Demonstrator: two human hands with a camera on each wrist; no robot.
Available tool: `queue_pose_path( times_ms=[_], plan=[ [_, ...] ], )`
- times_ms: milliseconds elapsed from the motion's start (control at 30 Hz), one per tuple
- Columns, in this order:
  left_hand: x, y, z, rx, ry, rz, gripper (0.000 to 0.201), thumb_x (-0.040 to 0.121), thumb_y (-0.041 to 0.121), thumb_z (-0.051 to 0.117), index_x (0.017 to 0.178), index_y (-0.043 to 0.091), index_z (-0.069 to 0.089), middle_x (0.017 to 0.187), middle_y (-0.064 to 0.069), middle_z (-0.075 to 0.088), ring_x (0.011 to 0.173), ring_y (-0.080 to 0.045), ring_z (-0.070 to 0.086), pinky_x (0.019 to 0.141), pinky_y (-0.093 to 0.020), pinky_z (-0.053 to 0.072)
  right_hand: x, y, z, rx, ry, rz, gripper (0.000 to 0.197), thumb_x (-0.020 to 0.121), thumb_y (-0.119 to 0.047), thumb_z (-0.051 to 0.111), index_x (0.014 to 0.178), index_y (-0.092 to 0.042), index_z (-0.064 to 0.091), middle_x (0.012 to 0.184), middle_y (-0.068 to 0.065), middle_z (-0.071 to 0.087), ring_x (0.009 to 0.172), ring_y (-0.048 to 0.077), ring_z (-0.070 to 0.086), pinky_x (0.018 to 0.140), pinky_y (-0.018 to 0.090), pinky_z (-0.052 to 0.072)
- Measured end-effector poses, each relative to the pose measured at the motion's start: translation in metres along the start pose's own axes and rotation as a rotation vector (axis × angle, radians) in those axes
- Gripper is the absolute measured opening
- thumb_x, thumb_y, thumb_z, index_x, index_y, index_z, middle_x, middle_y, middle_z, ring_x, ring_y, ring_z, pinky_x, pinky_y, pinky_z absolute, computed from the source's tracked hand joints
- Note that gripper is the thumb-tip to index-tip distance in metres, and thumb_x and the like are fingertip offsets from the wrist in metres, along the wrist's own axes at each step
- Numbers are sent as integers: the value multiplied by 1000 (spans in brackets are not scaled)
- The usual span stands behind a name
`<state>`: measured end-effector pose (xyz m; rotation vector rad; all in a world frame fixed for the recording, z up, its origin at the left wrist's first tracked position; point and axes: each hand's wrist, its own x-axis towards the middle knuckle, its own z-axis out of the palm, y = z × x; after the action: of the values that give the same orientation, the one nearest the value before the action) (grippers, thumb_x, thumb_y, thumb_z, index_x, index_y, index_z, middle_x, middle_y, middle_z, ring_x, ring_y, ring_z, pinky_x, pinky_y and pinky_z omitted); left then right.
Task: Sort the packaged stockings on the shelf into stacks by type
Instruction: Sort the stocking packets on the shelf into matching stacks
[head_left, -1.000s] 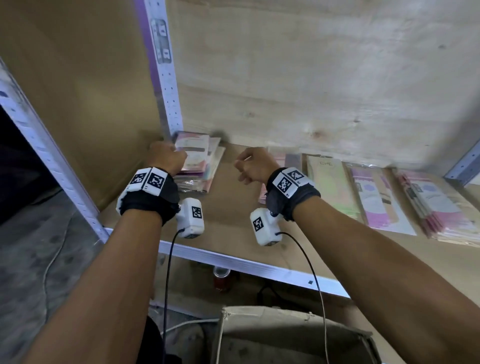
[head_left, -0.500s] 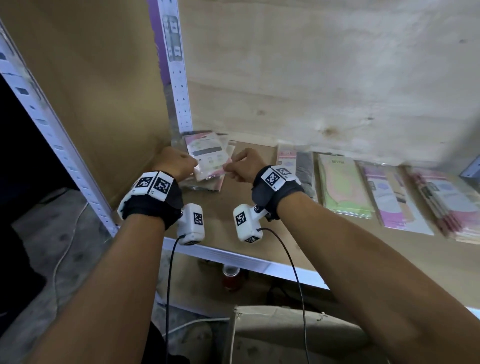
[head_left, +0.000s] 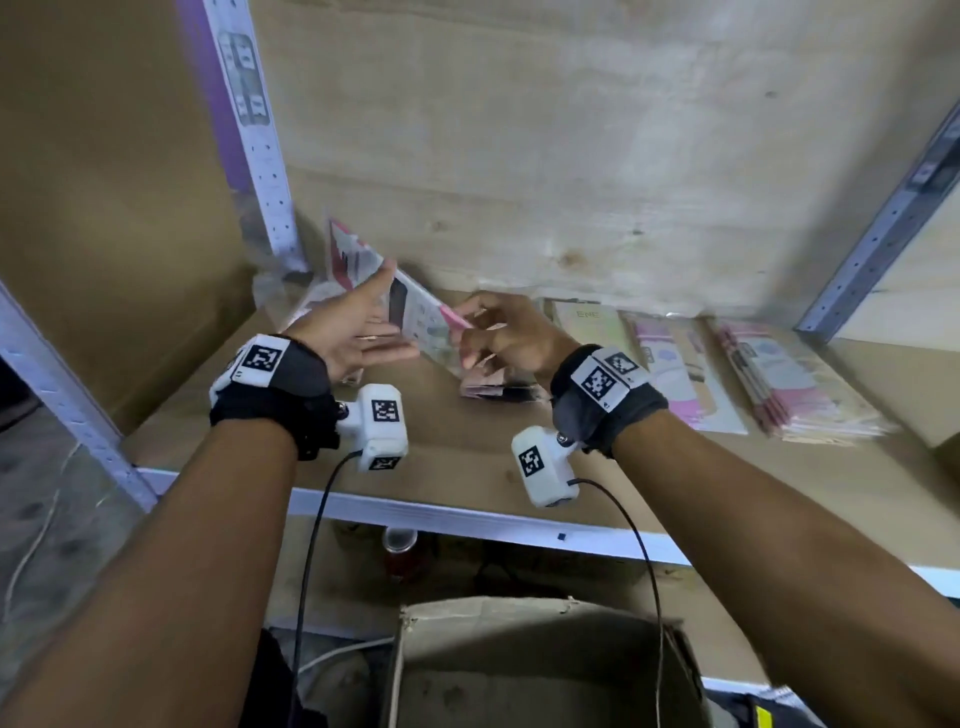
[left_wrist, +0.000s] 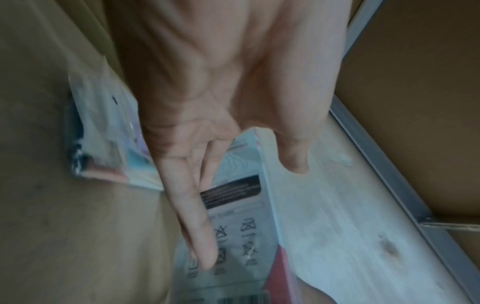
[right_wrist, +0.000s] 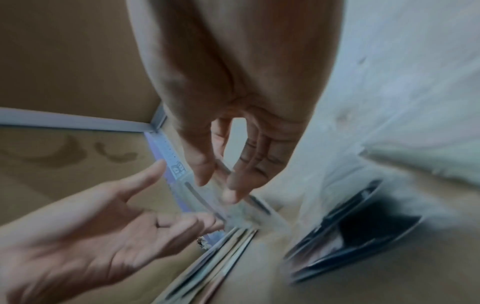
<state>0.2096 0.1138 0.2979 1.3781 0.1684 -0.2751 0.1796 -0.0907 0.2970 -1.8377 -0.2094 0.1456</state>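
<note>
While your left hand lies flat with fingers straight against the raised packet, your right hand pinches that packet's near edge, tilting it off the shelf. Under the packet sits a small stack. To the right of the packet, more packets lie flat, ending in a thick pink stack.

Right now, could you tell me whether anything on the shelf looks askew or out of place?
Only the clear-wrapped stocking packet stands out: it is tilted up off the wooden shelf board, pinched by the right hand, with the open left hand beside it. The pink stack further right looks slightly fanned.
</note>
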Motion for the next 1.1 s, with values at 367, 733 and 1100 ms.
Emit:
queue_pose_path(
  times_ms=[367, 733, 1100],
  plan=[
    [-6, -21, 73, 39, -151, 106, 13, 96, 9, 63, 108, 6, 63, 113, -16, 73, 89, -18, 74, 70, -24, 62, -54, 22, -75, -257, 309, -165, 16, 83, -23, 76, 97, -16, 73, 102, 11, 71, 81, 15, 62, 78, 29, 50],
    [-2, -56, 126, 209, -426, 62, 28, 91, 17, 70, 118, 9, 66, 109, -9, 76, 99, -20, 75, 75, -27, 61, -92, 80, -140, 118, 162, 153, 3, 91, -23, 69, 88, -22, 68, 88, 1, 73, 77, 19, 64, 57, 26, 44],
    [35, -57, 128, 493, 191, 581, 42, 89, 48, 65, 85, 8, 74, 73, -6, 73, 58, -13, 64, 55, -22, 49, -115, 89, -173, -49, 7, 191, 13, 94, -8, 63, 107, -6, 63, 82, 0, 67, 74, 8, 61, 68, 16, 45]
  ],
)
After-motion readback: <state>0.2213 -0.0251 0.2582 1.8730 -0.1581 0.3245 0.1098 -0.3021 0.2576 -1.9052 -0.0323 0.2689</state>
